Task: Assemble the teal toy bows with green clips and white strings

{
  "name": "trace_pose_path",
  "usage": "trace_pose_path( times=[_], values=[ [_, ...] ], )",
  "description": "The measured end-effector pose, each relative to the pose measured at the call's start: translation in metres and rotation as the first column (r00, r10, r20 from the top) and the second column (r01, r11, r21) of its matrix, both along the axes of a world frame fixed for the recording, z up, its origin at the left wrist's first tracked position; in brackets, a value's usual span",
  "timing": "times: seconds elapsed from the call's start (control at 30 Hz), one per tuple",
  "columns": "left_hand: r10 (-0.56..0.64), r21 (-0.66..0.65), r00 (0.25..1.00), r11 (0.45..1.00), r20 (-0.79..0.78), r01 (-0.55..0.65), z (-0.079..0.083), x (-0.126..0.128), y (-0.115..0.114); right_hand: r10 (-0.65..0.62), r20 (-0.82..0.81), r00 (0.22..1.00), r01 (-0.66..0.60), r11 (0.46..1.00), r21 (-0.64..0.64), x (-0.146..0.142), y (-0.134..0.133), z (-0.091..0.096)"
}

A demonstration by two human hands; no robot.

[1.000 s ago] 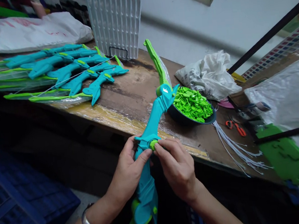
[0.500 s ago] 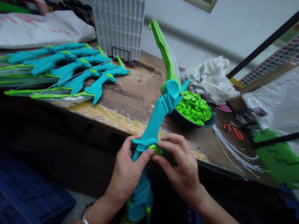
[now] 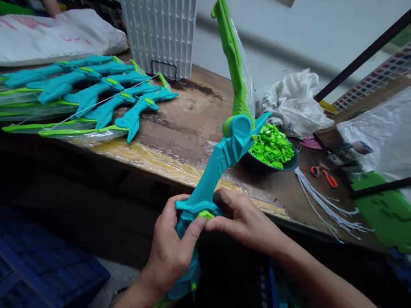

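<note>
Fingers [image 3: 194,229] of the left hand [image 3: 171,253] are curled tight around the grip of a teal toy bow [image 3: 214,167], thumb lying up against a small green clip [image 3: 205,215] seated in the grip, while the right hand [image 3: 245,222] closes over the same spot from the other side, its fingertips pinching the clip and the bow together. The bow is held in the air just in front of the table [image 3: 188,122] edge, its green upper limb [image 3: 234,60] pointing up past a dark bowl [image 3: 293,164] heaped with more green clips. To do this well, I would judge the left hand should brace the grip firmly while the right presses the clip squarely in, not at a tilt. A row of finished bows [image 3: 96,96] lies farther left on the table; orange scissors [image 3: 324,174] and white strings [image 3: 321,206] lie right of the bowl.
</note>
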State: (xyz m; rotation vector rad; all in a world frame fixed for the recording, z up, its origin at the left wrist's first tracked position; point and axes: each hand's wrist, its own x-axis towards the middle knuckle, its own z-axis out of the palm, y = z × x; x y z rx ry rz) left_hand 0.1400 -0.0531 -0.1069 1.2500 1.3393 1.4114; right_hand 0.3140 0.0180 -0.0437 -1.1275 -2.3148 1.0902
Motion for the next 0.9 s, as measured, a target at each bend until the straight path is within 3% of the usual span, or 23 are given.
trace_pose_path(
  times=[0.13,0.33,0.4,0.47,0.53,0.57,0.63,0.9],
  values=[
    [-0.004,-0.011,1.000,1.000,0.002,0.004,-0.003,-0.002,0.001,-0.002,0.026,1.000,0.000,0.997,0.074,-0.004,0.001,-0.004],
    [0.004,-0.091,0.992,0.996,0.129,0.008,-0.011,-0.005,-0.001,0.027,0.053,0.998,-0.025,0.999,-0.031,-0.008,0.007,-0.013],
    [0.012,-0.131,0.982,0.991,0.189,0.013,-0.015,-0.006,-0.001,-0.008,0.048,0.999,0.004,0.996,0.091,-0.012,0.001,-0.019],
    [0.031,-0.158,0.973,0.987,0.230,0.006,-0.018,-0.008,0.000,-0.032,0.039,0.999,0.015,0.926,0.377,-0.016,-0.009,-0.024],
    [0.040,-0.174,0.969,0.985,0.243,0.003,-0.020,-0.010,0.002,-0.005,0.056,0.998,-0.032,0.770,0.637,-0.022,-0.018,-0.029],
    [0.041,-0.179,0.969,0.984,0.244,0.003,-0.020,-0.011,0.002,0.017,0.071,0.997,-0.062,0.703,0.708,-0.024,-0.021,-0.031],
    [0.025,-0.190,0.971,0.982,0.237,0.021,-0.020,-0.014,0.003,0.049,0.071,0.996,-0.086,0.650,0.755,-0.026,-0.024,-0.034],
    [-0.174,-0.223,0.944,0.945,0.282,0.241,-0.008,-0.021,-0.001,0.083,-0.008,0.997,-0.055,0.724,0.688,-0.016,-0.024,-0.033]
  ],
)
